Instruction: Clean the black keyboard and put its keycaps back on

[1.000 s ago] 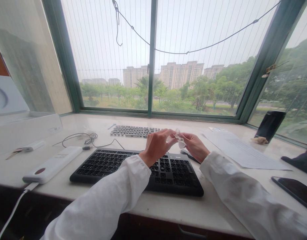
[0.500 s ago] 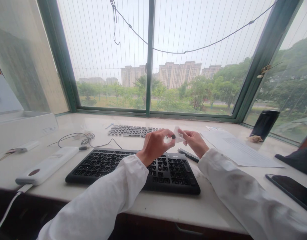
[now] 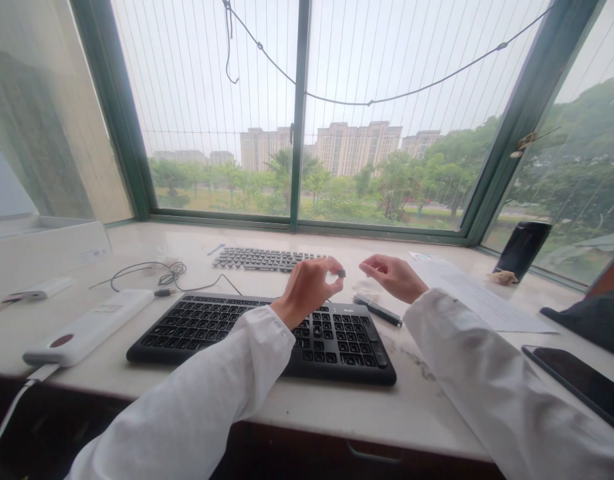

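Observation:
My left hand (image 3: 309,287) pinches a small black keycap (image 3: 341,273) between thumb and fingertips, above the black keyboard (image 3: 187,357). The keyboard's keycaps are off, leaving its square sockets bare. To the right, my right hand (image 3: 394,277) hangs in the air with fingers loosely bent and a little apart, and no object shows in it. Beneath it a crumpled white tissue (image 3: 367,291) lies on the white tabletop, beside a black brush (image 3: 379,311). Behind the keyboard, loose keycaps (image 3: 267,259) are laid out in rows.
At left are a white power bank (image 3: 94,327) with a cable, a tangled black cord (image 3: 174,272) and a white box (image 3: 47,250). Printed paper (image 3: 481,297), a dark phone (image 3: 579,380) and a black cylinder (image 3: 524,250) are at right. A window stands behind.
My right hand has let go of the white tissue, now lying on the tabletop, and has drawn away from my left. The keycap stays pinched in my left hand.

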{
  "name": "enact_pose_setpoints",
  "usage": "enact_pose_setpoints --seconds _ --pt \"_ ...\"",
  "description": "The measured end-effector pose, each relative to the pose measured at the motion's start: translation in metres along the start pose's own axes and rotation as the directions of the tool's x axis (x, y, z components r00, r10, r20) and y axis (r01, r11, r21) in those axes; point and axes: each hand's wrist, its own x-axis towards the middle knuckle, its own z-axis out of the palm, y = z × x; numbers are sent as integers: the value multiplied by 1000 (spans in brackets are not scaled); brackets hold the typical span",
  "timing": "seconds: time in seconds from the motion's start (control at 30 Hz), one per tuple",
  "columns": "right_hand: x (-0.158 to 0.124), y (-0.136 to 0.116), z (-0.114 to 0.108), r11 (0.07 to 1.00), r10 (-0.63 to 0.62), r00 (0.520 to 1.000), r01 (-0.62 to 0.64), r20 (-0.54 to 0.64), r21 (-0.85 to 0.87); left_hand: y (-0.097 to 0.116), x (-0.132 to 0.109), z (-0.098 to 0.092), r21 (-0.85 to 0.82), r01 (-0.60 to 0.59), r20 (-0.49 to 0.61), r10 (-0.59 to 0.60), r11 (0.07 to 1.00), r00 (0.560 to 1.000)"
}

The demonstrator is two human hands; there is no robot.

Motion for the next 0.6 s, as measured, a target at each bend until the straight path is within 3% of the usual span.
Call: enact_pose_setpoints --seconds 0.07,0.17,0.43,0.6 --pt "-5 -16 2 972 -88 984 52 152 227 -1 0 1 -10 -24 16 24 1000 1000" --pt "-8 -31 7 912 -117 963 8 242 410 -3 -1 3 -25 -65 39 66 998 997" --pt "-6 -26 7 850 -24 958 -132 287 510 -3 -1 3 -40 -87 52 89 995 995" --pt "-7 -26 4 849 -35 960 -118 278 515 0 -2 2 -34 -54 41 56 998 998"
